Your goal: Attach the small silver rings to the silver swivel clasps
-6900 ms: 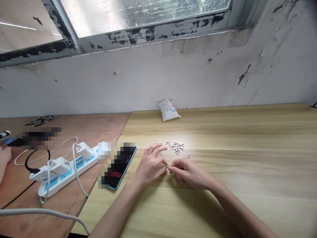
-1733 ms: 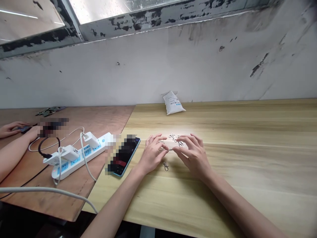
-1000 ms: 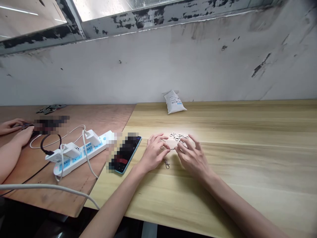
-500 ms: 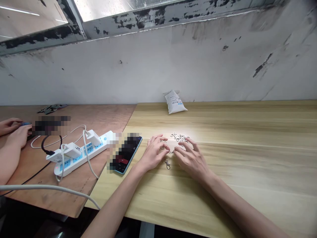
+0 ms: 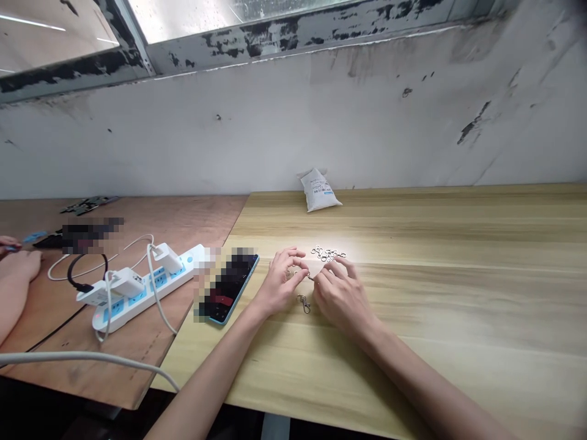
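Observation:
Between the fingertips of both hands is a small metal piece [image 5: 310, 278], too small to make out fully. My left hand [image 5: 282, 282] pinches its left end between thumb and index finger, the other fingers curved above. My right hand [image 5: 342, 294] closes its fingertips on the right end. A metal clasp [image 5: 305, 304] lies on the light wooden table [image 5: 413, 244] just below the fingertips. Behind my right fingers rests a small pile of silvery clasps [image 5: 326, 252]. Small metal rings lie partly hidden by my left hand.
A phone [image 5: 232, 290] lies left of my left hand. Farther left, a white power strip [image 5: 149, 287] with plugs and cables crosses a brown table [image 5: 202, 214]. A white packet [image 5: 320, 190] sits by the wall. Another person's hand [image 5: 22, 264] shows at the far left.
My right hand's fingertips have come closer to my left ones and closed on the small metal piece. The view has shifted slightly. The other person's hands have moved left.

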`<state>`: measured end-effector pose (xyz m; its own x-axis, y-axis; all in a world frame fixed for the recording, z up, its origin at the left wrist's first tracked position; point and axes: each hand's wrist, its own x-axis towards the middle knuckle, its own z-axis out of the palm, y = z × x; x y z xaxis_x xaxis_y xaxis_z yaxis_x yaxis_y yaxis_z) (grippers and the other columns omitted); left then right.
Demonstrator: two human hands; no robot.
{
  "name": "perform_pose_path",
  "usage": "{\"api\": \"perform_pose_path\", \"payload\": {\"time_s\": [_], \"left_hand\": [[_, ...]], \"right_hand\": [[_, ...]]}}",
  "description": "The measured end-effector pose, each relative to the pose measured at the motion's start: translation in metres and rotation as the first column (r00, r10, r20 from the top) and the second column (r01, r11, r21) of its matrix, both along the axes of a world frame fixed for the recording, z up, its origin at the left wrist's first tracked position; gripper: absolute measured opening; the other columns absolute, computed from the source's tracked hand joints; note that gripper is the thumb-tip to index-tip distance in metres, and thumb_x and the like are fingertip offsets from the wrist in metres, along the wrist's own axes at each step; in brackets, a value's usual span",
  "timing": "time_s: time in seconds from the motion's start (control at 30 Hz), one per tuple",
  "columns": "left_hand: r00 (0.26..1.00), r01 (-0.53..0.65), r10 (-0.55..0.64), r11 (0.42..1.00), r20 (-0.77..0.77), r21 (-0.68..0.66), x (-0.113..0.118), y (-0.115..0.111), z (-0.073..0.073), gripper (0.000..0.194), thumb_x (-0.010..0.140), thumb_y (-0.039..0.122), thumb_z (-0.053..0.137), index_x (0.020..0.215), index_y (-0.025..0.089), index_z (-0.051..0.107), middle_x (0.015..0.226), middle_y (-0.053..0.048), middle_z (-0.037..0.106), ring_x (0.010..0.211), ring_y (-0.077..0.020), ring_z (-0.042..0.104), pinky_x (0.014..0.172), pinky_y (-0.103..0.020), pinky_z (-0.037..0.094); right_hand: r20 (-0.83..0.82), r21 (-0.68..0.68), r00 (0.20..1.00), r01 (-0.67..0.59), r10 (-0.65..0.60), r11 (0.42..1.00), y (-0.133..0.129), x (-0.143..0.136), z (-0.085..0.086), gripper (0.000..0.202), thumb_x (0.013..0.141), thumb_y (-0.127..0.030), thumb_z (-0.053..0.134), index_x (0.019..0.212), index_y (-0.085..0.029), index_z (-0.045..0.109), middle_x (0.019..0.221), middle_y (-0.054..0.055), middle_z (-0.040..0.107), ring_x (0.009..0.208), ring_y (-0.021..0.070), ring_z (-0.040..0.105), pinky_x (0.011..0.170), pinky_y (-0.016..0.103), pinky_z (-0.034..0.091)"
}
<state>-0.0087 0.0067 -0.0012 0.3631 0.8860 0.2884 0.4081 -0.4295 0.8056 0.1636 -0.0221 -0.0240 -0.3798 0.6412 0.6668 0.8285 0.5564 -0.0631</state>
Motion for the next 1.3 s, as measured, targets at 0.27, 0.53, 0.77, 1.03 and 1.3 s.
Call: {"api": "perform_pose_path", "payload": {"time_s": [0.27,0.53,0.77,1.03,1.3], "left_hand": [[0.997,0.014,-0.009,0.997,0.073,-0.07,-0.002,0.003,0.0,0.011,0.086,0.032,0.063,0.085,0.021,0.064,0.109,-0.008,0.064,0.12,-0.0236,0.051,0.108,-0.043,0.034],[0.997,-0.008,0.016,0.995,0.074,-0.1,-0.004,0.003,0.008,0.01,0.083,0.032,0.067,0.083,0.022,0.07,0.108,-0.006,0.066,0.117,-0.0228,0.054,0.108,-0.044,0.036],[0.991,-0.025,0.033,0.998,0.126,-0.065,-0.005,0.001,0.012,0.008,0.077,0.029,0.074,0.076,0.021,0.072,0.104,-0.006,0.066,0.109,-0.0213,0.059,0.102,-0.041,0.041],[0.996,-0.085,0.087,0.985,-0.004,0.153,0.001,-0.005,0.01,0.012,0.081,0.029,0.071,0.073,0.021,0.067,0.098,-0.003,0.068,0.105,-0.0214,0.058,0.1,-0.042,0.039],[0.987,-0.02,0.04,0.991,0.156,-0.131,-0.003,0.001,0.01,0.015,0.074,0.034,0.077,0.082,0.022,0.073,0.104,-0.006,0.07,0.11,-0.023,0.061,0.101,-0.042,0.044]], "right_hand": [[-0.411,-0.323,0.912,-0.128,-0.017,0.938,0.007,0.015,0.0,0.01,0.085,-0.015,0.056,0.079,-0.022,0.06,0.079,0.001,0.068,0.082,0.0191,0.059,0.083,0.037,0.042],[-0.547,-0.345,0.836,-0.275,0.046,0.897,0.008,0.016,0.003,0.012,0.092,-0.024,0.051,0.085,-0.023,0.061,0.085,0.004,0.068,0.083,0.022,0.059,0.079,0.038,0.046],[-0.565,-0.443,0.825,-0.327,0.023,0.835,0.008,0.018,0.004,0.016,0.095,-0.029,0.047,0.086,-0.022,0.059,0.087,0.004,0.065,0.084,0.0198,0.06,0.071,0.032,0.049],[-0.47,-0.345,0.869,-0.343,0.156,0.873,0.003,0.015,0.007,0.015,0.095,-0.018,0.047,0.084,-0.022,0.056,0.08,0.003,0.065,0.08,0.0192,0.057,0.079,0.036,0.046],[-0.42,-0.305,0.887,-0.339,0.193,0.89,0.003,0.016,0.012,0.015,0.096,-0.019,0.044,0.088,-0.023,0.056,0.085,0.004,0.067,0.085,0.0194,0.059,0.078,0.034,0.047]]}}
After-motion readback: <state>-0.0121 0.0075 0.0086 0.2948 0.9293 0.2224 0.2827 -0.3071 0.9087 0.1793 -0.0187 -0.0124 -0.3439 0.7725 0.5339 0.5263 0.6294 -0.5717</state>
